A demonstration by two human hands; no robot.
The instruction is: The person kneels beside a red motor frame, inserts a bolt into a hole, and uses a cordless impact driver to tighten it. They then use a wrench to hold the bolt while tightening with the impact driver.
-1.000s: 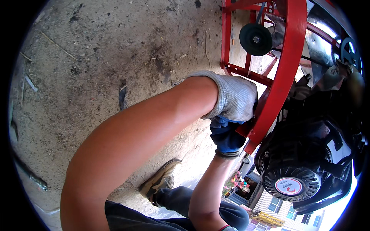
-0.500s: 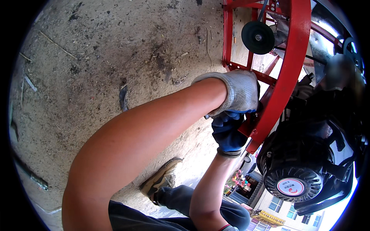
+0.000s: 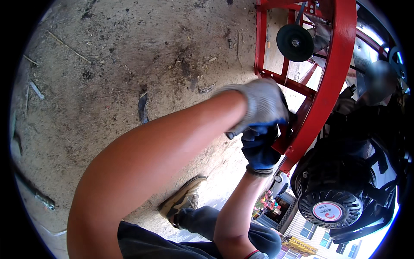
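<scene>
My left hand (image 3: 265, 102), in a grey-white knit glove with a blue palm, is curled into a fist beside the lower crossbar of a red metal frame (image 3: 324, 88). A small dark end of something (image 3: 230, 135) pokes out by its wrist; the rest is hidden. Just below, my right hand (image 3: 260, 149), in a dark and blue coated glove, bends up against the frame's lower end, touching or nearly touching the left. Its fingers are mostly covered by the left hand and the frame, so what they hold cannot be made out.
A black engine (image 3: 332, 185) with a finned round cover sits right of the frame. A dark green pulley (image 3: 295, 42) with a belt is inside the frame. Dusty concrete (image 3: 129, 69) with scraps lies left. My shoe (image 3: 185, 200) is below; a parked car and building stand beyond.
My left hand and wrist have turned slightly, and the dark end beside the wrist has swung down and away from the frame. My right hand stays against the frame. The view has shifted slightly.
</scene>
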